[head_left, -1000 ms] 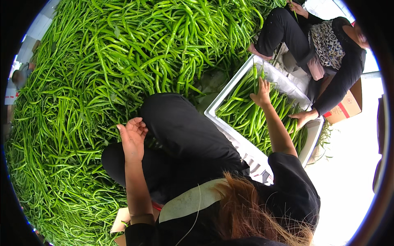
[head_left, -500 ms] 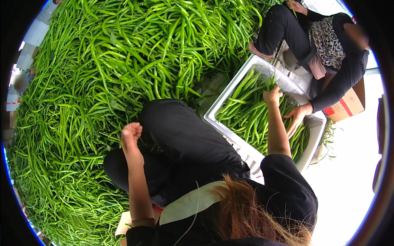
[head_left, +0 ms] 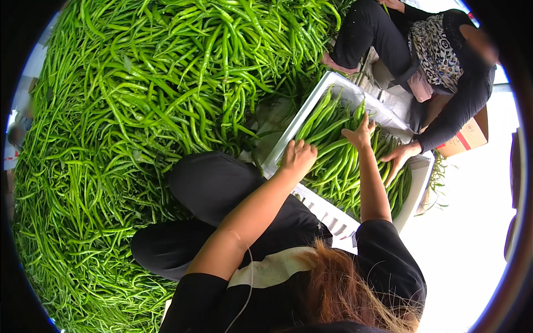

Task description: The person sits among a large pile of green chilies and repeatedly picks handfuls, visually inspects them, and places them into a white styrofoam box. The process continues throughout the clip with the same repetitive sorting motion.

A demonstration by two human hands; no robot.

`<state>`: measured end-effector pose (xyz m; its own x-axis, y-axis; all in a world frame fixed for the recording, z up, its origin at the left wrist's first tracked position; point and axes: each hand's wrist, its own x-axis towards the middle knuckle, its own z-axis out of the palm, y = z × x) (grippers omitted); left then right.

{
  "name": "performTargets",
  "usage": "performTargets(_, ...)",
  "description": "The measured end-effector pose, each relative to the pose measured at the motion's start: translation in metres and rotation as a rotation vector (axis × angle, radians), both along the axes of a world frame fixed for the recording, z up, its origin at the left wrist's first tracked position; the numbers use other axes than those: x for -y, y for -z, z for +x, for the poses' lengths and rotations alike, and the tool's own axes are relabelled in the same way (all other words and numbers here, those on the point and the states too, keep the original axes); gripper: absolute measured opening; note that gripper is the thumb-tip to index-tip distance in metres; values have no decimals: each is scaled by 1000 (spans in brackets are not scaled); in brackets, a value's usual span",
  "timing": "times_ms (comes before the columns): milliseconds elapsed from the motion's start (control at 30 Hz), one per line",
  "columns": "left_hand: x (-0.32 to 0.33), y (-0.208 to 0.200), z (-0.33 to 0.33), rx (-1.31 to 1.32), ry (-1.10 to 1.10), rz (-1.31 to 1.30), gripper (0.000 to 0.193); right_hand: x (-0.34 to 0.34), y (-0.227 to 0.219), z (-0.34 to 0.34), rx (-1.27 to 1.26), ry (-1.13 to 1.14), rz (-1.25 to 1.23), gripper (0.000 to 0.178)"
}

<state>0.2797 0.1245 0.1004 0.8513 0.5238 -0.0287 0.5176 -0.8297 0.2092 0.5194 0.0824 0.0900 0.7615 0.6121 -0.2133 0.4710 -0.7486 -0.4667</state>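
- The green peppers (head_left: pixel 333 172) I'm working with lie in the white box, under my right hand and just right of my left.
- My right hand (head_left: pixel 362 133) is spread wide on them, thumb well apart from the fingers, one pepper tip showing just past the fingertips.
- My left hand (head_left: pixel 300 158) is curled at the box's near left side; I can't tell whether it holds a pepper.
- I judge the step to be evening out the layer: press with a flat palm, keep the peppers lying the same way, and don't bend them or snap the stems.
- The white box (head_left: pixel 383 111), one of it, surrounds my right hand.
- A co-worker's hand (head_left: pixel 401 155) rests on the peppers right of mine, so I should mind our fingers; I count two of that person's hands, the other farther off.
- One big pepper pile (head_left: pixel 139 83) spreads left of my left hand; the peppers there and in the box are too many to count.
- One cardboard box (head_left: pixel 469 136) stands beyond the co-worker's nearer hand.
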Motion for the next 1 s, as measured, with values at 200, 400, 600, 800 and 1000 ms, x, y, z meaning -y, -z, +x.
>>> performTargets(200,23,-5,11,78,69,-1,16,9,17,11,2,20,90,119)
performTargets(400,-9,-27,6,407,-185,-194,5,8,16,5,61,-27,117,114)
performTargets(600,-16,-32,-5,474,-607,-1486,22,10,21,7,55,-21,192,110)
performTargets(800,-17,-30,-19,317,-940,-2010,30,12,9,-22,229,-97,183,84)
performTargets(1000,30,-86,-79,428,-700,-2489,32,-12,5,-57,277,-161,-139,76)
